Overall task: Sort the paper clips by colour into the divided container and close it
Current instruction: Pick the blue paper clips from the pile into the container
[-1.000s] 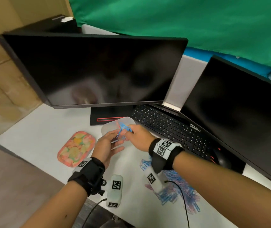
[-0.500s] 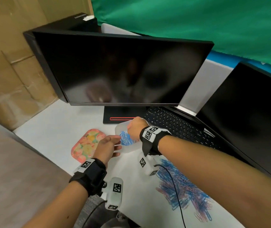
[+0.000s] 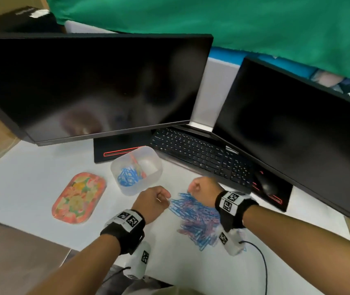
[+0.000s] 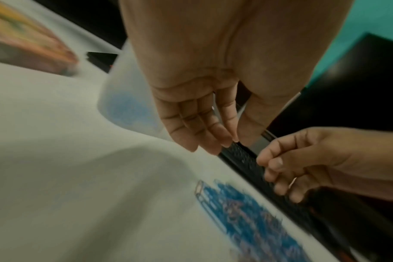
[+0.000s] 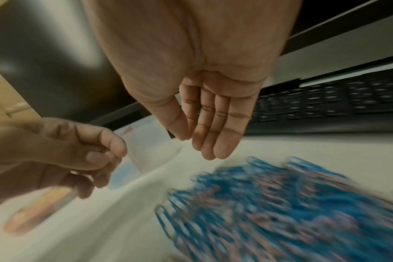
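The translucent divided container (image 3: 156, 167) stands open in front of the left monitor's foot. Blue clips (image 3: 127, 177) lie in its near-left part and a few pink clips (image 3: 136, 163) along the divider. A mixed pile of blue and pink paper clips (image 3: 195, 218) (image 5: 280, 203) lies on the desk to its right. My left hand (image 3: 165, 199) (image 4: 231, 141) hovers at the pile's left edge, fingers loosely curled, nothing in them. At the pile's far edge my right hand (image 3: 191, 188) (image 5: 191, 141) hangs above it, fingers relaxed and empty.
The container's fruit-patterned lid (image 3: 78, 198) lies flat to the left of the container. A black keyboard (image 3: 199, 154) and mouse (image 3: 265, 184) sit behind the pile, under two dark monitors (image 3: 97, 86). The desk's front edge is near my forearms.
My right hand dropped blue clips into the container and came back to the pile. My left hand left the container and moved right to the pile's edge.
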